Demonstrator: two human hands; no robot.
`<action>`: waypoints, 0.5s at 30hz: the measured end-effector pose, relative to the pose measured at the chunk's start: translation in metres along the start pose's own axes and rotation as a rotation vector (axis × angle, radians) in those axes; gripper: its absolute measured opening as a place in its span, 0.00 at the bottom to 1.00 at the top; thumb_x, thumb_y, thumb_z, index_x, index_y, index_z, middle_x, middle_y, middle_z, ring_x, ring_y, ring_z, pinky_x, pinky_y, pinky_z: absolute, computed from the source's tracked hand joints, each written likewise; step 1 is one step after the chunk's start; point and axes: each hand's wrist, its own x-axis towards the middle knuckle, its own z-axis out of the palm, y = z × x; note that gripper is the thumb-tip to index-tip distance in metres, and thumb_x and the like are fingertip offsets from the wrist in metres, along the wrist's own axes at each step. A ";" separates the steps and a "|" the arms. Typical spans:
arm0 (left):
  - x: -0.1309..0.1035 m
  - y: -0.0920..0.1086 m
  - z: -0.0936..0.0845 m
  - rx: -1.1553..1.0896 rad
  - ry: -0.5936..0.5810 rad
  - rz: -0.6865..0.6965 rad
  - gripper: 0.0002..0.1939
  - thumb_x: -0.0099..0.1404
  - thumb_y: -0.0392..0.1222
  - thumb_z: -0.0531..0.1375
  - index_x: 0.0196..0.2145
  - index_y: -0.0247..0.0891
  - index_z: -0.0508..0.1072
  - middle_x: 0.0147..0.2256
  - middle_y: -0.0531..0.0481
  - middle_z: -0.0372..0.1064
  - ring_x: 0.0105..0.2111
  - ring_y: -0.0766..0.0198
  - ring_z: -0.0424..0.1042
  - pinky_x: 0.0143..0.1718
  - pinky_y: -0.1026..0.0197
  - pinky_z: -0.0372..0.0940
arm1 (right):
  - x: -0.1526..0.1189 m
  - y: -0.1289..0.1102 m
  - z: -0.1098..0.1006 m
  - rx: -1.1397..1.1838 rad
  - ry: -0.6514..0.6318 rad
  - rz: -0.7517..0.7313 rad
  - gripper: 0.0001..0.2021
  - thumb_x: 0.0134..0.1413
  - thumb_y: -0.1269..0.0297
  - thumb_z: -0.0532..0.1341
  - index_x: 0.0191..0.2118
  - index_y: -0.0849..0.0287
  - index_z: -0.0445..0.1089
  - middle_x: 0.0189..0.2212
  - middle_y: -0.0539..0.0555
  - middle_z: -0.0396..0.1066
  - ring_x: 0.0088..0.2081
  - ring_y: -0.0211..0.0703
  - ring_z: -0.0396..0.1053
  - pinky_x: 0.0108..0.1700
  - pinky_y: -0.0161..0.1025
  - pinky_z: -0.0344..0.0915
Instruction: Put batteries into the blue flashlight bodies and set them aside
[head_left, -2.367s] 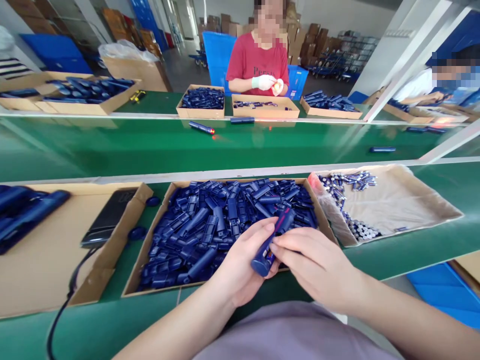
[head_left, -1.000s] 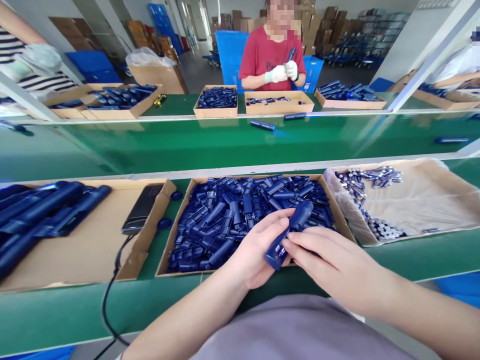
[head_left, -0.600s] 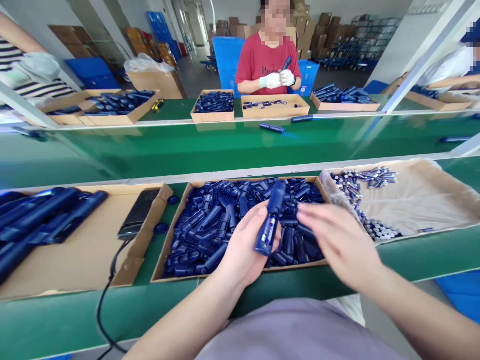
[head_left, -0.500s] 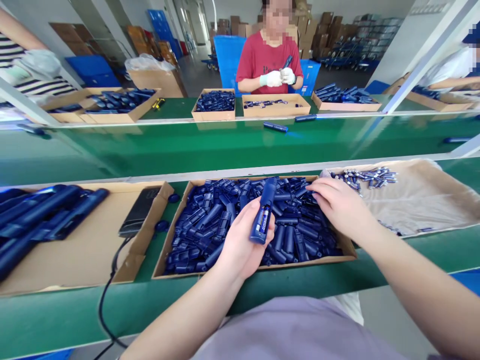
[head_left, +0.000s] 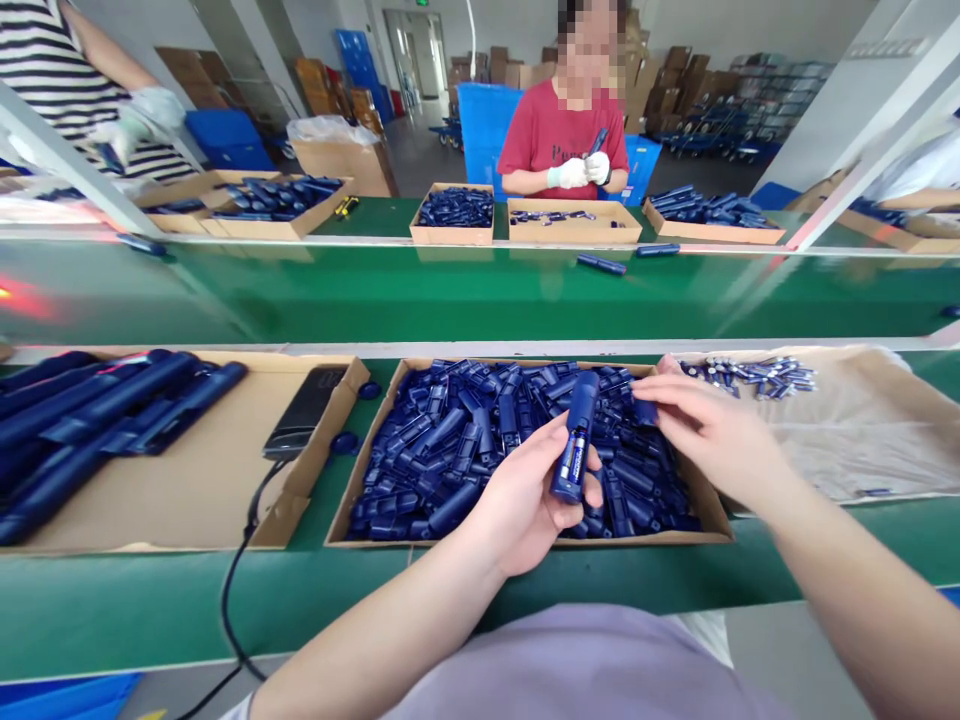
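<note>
My left hand [head_left: 536, 490] is closed around a dark blue tube-shaped battery device [head_left: 583, 405], held tilted above the cardboard tray of blue parts. Its battery compartment faces up without a cover, and batteries [head_left: 574, 458] show inside. My right hand [head_left: 716, 430] is at the tray's right side, thumb and fingers pinching a small blue battery cover [head_left: 646, 411]. Beneath both hands, the cardboard tray [head_left: 343, 500] is filled with many loose blue covers [head_left: 450, 425]. To the right, a lined tray [head_left: 870, 430] holds loose batteries [head_left: 784, 380] near its far edge.
At the left, a cardboard tray [head_left: 202, 480] holds larger blue tubes [head_left: 112, 410] and a black box [head_left: 307, 410] with a cable. Beyond a white rail runs a green belt [head_left: 405, 300] carrying blue devices [head_left: 601, 264]. A gloved co-worker [head_left: 566, 130] sits opposite; others are at both sides.
My left hand has shifted right in view with the device. My right hand has a blue cover between its fingers, lifted from the parts. The whole view has swung slightly left.
</note>
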 end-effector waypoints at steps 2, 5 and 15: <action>0.000 -0.002 -0.001 -0.003 -0.012 -0.005 0.16 0.69 0.45 0.55 0.53 0.38 0.64 0.35 0.46 0.66 0.26 0.66 0.70 0.15 0.73 0.56 | -0.012 -0.019 0.004 0.203 0.039 0.079 0.10 0.65 0.67 0.55 0.44 0.54 0.73 0.50 0.52 0.70 0.54 0.42 0.67 0.60 0.46 0.60; 0.000 -0.005 -0.002 0.013 -0.051 -0.011 0.19 0.69 0.45 0.56 0.56 0.41 0.63 0.39 0.45 0.68 0.30 0.63 0.73 0.20 0.69 0.66 | -0.022 -0.035 0.015 0.357 0.146 0.231 0.07 0.63 0.67 0.58 0.41 0.54 0.73 0.47 0.53 0.70 0.52 0.41 0.67 0.56 0.41 0.64; 0.000 -0.012 0.000 0.072 -0.094 -0.042 0.13 0.71 0.43 0.54 0.50 0.38 0.66 0.41 0.42 0.70 0.38 0.56 0.75 0.34 0.56 0.74 | -0.016 -0.066 0.022 0.965 0.239 0.459 0.10 0.56 0.69 0.64 0.45 0.53 0.73 0.44 0.53 0.72 0.43 0.37 0.71 0.45 0.34 0.72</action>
